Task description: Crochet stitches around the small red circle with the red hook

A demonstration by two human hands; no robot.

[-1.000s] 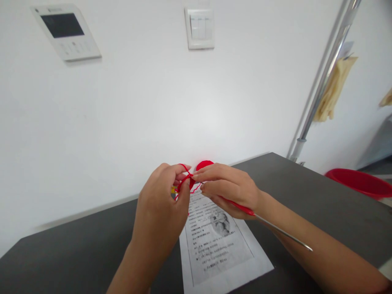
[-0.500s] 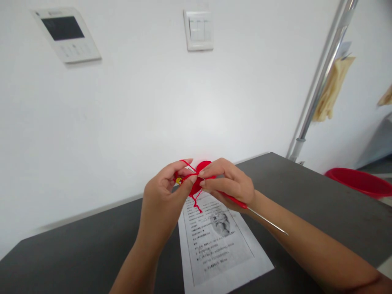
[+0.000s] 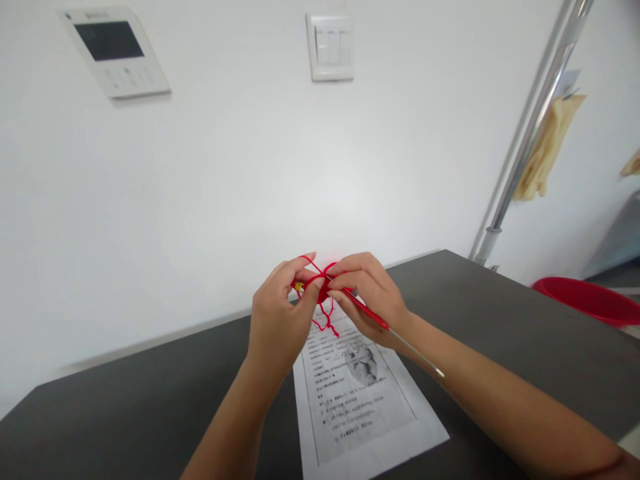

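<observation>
My left hand (image 3: 283, 303) pinches a small red crochet piece (image 3: 324, 291) between thumb and fingers, and a strand of red yarn (image 3: 311, 263) runs over its raised index finger. A small yellow item (image 3: 299, 287), perhaps a stitch marker, shows at the left of the piece. In my right hand (image 3: 373, 293) is a crochet hook (image 3: 367, 311) with a red grip and a metal shaft slanting down to the right. The hook's working tip meets the crochet piece, partly hidden by my fingers. Loose yarn tails (image 3: 330, 325) dangle below, over the printed sheet (image 3: 365, 427).
A dark table (image 3: 150, 413) stands against a white wall carrying an intercom panel (image 3: 117, 53) and a light switch (image 3: 331, 50). At the right are a metal pole (image 3: 530, 127), hanging yellowish gloves (image 3: 547, 150) and a red basin (image 3: 585, 303).
My right hand has tilted, bringing the hook's rear end up and left. The left hand has shifted slightly right and up with the crochet piece, and the yarn tails hang differently.
</observation>
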